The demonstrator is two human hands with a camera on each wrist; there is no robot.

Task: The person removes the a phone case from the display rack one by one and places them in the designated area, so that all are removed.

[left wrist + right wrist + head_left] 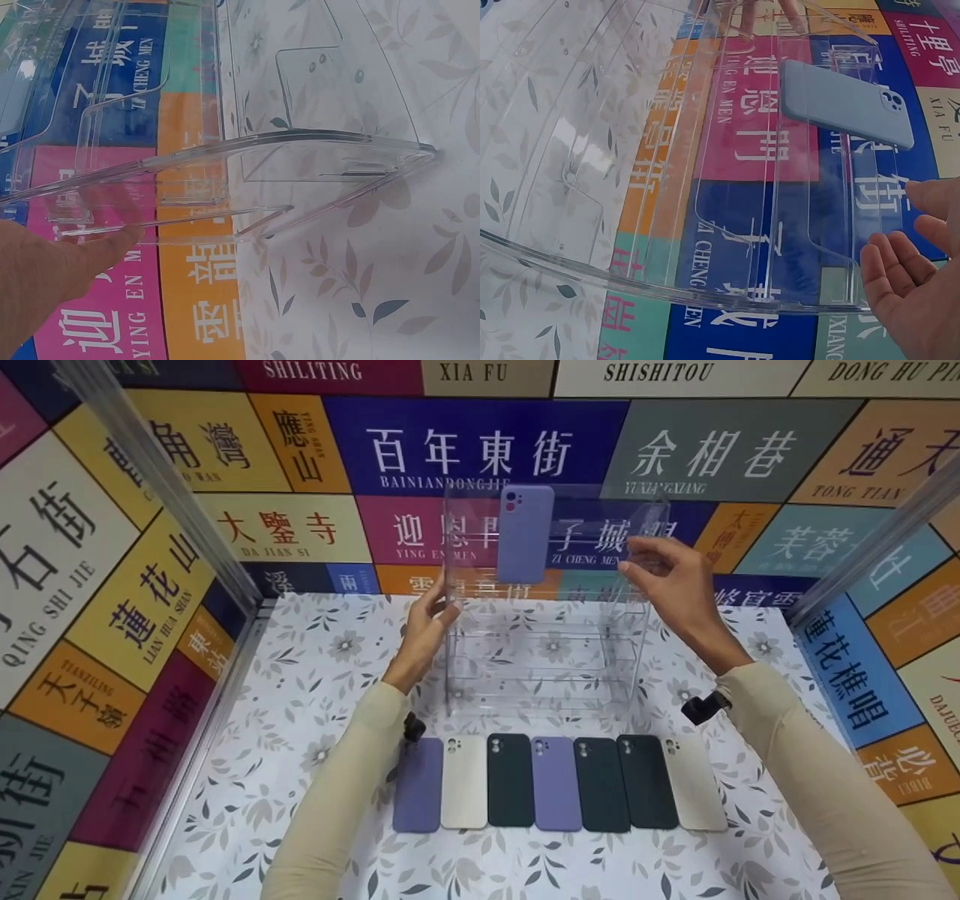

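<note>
A clear acrylic display rack (544,664) with stepped tiers stands on the floral cloth. On its upper tier leans one lavender phone case (526,536), camera cutouts at the top; it also appears in the right wrist view as a pale blue-grey phone case (844,103). My left hand (426,637) holds the rack's left side panel, its fingers (112,251) at the panel's edge in the left wrist view. Beside the rack's upper right side is my right hand (675,585), fingers loosely bent with nothing between them; the right wrist view shows the same hand (919,262).
In front of the rack lies a row of several phone cases: lavender (418,785), cream (464,784), dark green (511,781) and near-black (646,781). Printed sign panels (480,442) wall the back and both sides. Metal posts (172,495) stand at the corners.
</note>
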